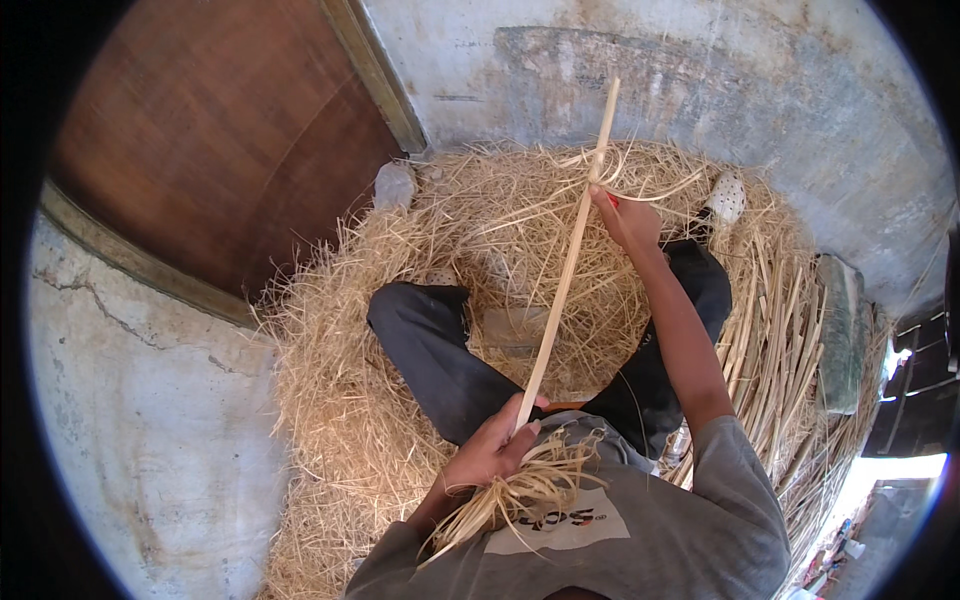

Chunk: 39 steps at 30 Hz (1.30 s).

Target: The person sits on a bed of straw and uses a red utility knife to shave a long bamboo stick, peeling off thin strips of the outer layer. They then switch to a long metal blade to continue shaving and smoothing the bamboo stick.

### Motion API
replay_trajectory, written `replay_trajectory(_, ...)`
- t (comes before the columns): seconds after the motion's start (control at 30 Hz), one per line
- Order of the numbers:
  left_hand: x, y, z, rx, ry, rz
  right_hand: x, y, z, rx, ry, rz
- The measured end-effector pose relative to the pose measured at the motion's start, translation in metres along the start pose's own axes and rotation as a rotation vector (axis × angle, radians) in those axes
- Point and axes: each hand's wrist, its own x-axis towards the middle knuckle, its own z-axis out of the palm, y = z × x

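Observation:
A long, pale split-bamboo strip [563, 290] slants up and away from my lap toward the far wall. My left hand [488, 452] is closed around its near end, close to my waist. Farther along the strip, my right hand [630, 220] is closed, with its thumb against the strip. A small red tool [613, 200] shows in that hand, mostly hidden by the fingers. Thin curled shavings stand out from the strip beside this hand. Below my left hand, a loose bunch of shavings [545, 475] lies against my grey shirt.
A thick heap of shavings [340, 400] surrounds my bent legs. Long thin sticks [765, 340] lie at the right beside a greenish slab [840, 340]. A brown door [220, 130] and a pale stone [395, 186] are at the far left. A stained wall [700, 80] closes off the far side.

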Motion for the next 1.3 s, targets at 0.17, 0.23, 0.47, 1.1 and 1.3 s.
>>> replay_trajectory(0.17, 0.012, -0.004, -0.006, -0.030, 0.056, 0.032, 0.016, -0.004, 0.011, 0.074, -0.040, 0.190)
replay_trajectory(0.23, 0.012, -0.012, -0.016, -0.178, 0.029, 0.017, 0.015, -0.013, 0.011, 0.154, -0.048, 0.122)
replay_trajectory(0.47, 0.028, -0.018, -0.017, -0.497, 0.012, 0.097, -0.141, -0.048, -0.019, 0.192, -0.158, -0.506)
replay_trajectory(1.1, 0.018, -0.015, -0.005, -0.484, -0.022, 0.049, -0.126, -0.039, -0.008, 0.011, 0.054, -0.716)
replay_trajectory(1.3, 0.014, -0.007, -0.007, -0.378, 0.014, 0.008, -0.096, -0.040, 0.004, 0.108, 0.085, -0.633)
